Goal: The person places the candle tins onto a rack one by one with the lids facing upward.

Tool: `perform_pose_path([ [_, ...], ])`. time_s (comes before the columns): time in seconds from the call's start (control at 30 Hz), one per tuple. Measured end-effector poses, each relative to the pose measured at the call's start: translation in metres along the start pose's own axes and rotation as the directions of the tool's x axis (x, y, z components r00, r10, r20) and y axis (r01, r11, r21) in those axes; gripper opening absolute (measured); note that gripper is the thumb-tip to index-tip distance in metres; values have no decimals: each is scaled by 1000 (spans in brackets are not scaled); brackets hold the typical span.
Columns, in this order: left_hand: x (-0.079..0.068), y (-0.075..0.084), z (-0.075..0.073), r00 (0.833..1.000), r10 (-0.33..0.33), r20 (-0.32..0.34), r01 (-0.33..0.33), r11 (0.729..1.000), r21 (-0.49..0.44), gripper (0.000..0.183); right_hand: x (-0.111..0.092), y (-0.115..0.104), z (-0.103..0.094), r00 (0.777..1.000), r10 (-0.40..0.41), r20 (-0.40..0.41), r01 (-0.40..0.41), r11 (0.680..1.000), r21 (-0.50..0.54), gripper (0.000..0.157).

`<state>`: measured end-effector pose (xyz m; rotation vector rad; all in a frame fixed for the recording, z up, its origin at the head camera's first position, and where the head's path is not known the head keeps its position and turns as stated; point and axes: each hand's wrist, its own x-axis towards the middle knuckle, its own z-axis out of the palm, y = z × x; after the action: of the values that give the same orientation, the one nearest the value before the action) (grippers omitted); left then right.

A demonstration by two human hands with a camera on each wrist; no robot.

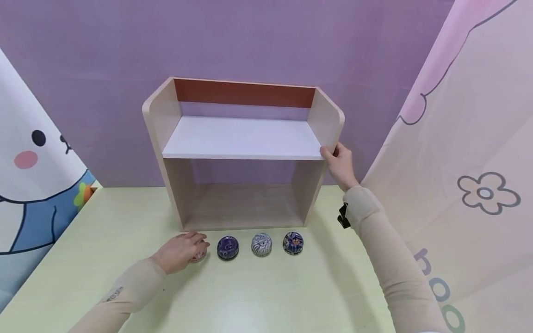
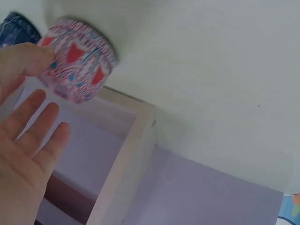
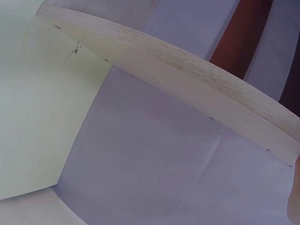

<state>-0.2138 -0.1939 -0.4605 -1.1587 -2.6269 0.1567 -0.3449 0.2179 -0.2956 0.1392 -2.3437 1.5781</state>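
A small round tin with a red, white and blue pattern (image 2: 77, 61) sits at the left end of a row on the table. My left hand (image 1: 181, 252) is over it and partly covers it from above. In the left wrist view the thumb overlaps the tin's edge, while the other visible fingers are spread and apart from it. My right hand (image 1: 342, 166) grips the right side panel of a small wooden shelf (image 1: 245, 138), thumb at the front near the white board. Only a sliver of this hand shows in the right wrist view.
To the right of the red tin stand a dark purple tin (image 1: 227, 248), a white-and-grey patterned tin (image 1: 261, 244) and a blue floral tin (image 1: 293, 243), just before the shelf's base. A purple backdrop (image 1: 258, 37) rises behind. Printed cloths hang at left and right (image 1: 470, 138).
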Motion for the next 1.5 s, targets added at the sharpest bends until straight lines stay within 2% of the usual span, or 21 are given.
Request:
perform_pose_path([
  [0.23, -2, -2, 9, 1000, 6, -15, -5, 1000, 16, 54, 0, -3, 0, 1000, -14, -9, 14, 1000, 4, 42],
  [0.47, -1, -5, 16, 1000, -9, 18, 9, 1000, 18, 52, 0, -3, 0, 1000, -18, -16, 18, 1000, 8, 40],
  [0.77, 4, -3, 31, 996, 55, -66, -45, 989, 140, 33, 0, -3, 0, 1000, -17, -13, 17, 999, 27, 40],
  [1.07, 4, 1, 35, 999, 29, -18, -25, 982, 187, 33, 0, -3, 1, 1000, -19, -16, 19, 999, 26, 38],
  [1.3, 7, 3, 35, 998, -2, 60, -11, 977, 215, 29, -1, -2, 2, 1000, -12, -14, 12, 1000, 15, 39],
  [1.5, 7, 4, 35, 999, -6, 35, -3, 969, 247, 27, -1, -2, 0, 1000, -6, -2, 6, 1000, 20, 41],
])
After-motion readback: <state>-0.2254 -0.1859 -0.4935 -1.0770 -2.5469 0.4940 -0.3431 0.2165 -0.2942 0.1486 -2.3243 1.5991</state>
